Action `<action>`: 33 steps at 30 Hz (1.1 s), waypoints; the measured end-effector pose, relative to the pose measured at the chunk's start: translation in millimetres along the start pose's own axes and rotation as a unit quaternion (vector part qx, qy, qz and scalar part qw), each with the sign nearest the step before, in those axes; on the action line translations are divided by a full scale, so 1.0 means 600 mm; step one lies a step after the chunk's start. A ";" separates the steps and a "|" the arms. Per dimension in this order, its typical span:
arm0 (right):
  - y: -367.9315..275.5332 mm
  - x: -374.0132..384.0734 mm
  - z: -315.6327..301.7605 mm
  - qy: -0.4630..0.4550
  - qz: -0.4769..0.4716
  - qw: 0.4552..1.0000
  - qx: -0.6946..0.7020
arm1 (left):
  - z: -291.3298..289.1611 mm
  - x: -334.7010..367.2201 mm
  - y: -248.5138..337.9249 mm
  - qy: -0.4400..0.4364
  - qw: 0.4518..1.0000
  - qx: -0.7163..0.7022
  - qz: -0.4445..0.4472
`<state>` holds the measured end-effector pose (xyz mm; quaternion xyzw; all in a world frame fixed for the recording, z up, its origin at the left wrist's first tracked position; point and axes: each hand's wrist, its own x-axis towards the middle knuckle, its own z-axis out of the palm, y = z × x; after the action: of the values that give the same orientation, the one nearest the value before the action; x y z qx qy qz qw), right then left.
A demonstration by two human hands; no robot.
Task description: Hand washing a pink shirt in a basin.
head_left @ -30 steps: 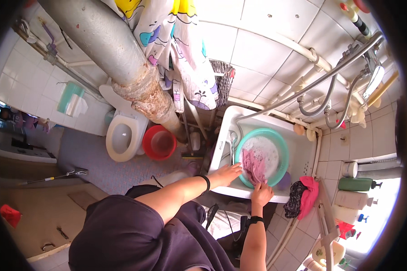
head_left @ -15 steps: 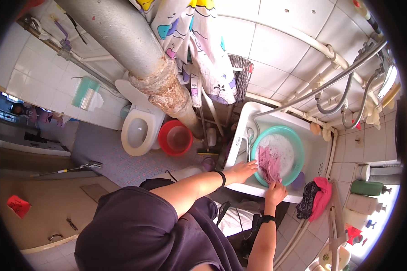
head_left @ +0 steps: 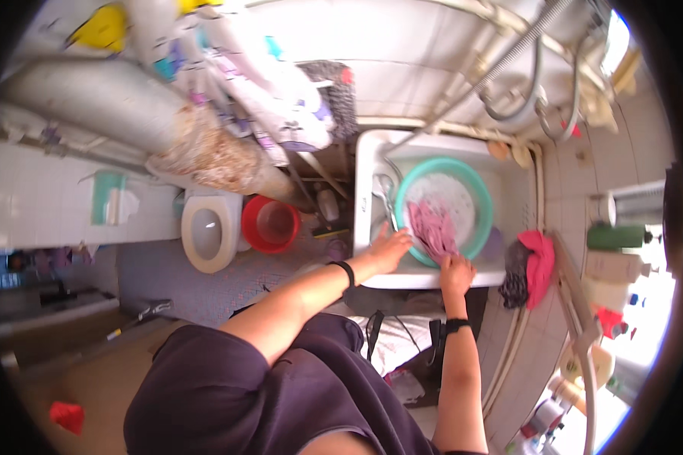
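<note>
A turquoise basin (head_left: 483, 187) of sudsy water stands in the white sink (head_left: 368, 152). Wet pink cloth (head_left: 432, 227) lies in the suds and reaches to the basin's near rim. There my right hand (head_left: 457, 273) is closed on the cloth's near end. My left hand (head_left: 388, 250) is at the basin's left rim, beside the cloth, its thumb apart from the fingers; nothing shows in its grasp. A shower head (head_left: 387, 199) on a metal hose rests in the sink, left of the basin.
Pink and dark cloths (head_left: 537, 265) hang at the sink's right front corner. A red bucket (head_left: 270, 227) and a toilet (head_left: 209, 235) stand to the left, below a thick rusty pipe (head_left: 197, 152). Pump bottles (head_left: 618, 236) line the right side.
My view has shifted, so the sink appears higher and more to the left. My right hand still grips the cloth at the rim; my left hand stays by the left rim.
</note>
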<state>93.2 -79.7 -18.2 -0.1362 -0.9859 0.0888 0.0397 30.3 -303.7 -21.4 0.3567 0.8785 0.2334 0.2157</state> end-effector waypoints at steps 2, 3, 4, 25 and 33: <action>0.033 0.017 0.024 -0.063 0.007 0.998 0.019 | -0.005 0.009 -0.001 0.002 1.000 0.004 0.010; 0.059 0.026 0.038 -0.087 0.035 0.993 0.077 | -0.004 0.014 0.001 0.011 0.999 0.011 0.028; 0.079 0.036 0.046 -0.110 0.060 0.983 0.138 | -0.004 0.020 0.004 0.003 0.999 0.005 0.038; 0.151 0.281 0.160 -0.236 0.129 0.915 0.302 | -0.008 0.150 0.053 -0.066 0.988 -0.056 -0.124; 0.012 0.295 -0.114 -0.256 0.198 0.717 0.618 | 0.025 0.164 0.048 -0.070 0.988 -0.041 -0.134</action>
<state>-67.7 -12.7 56.9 -0.2457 -0.6351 0.7152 -0.1572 -10.5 -210.3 -38.3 0.2425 0.8909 0.2126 0.3198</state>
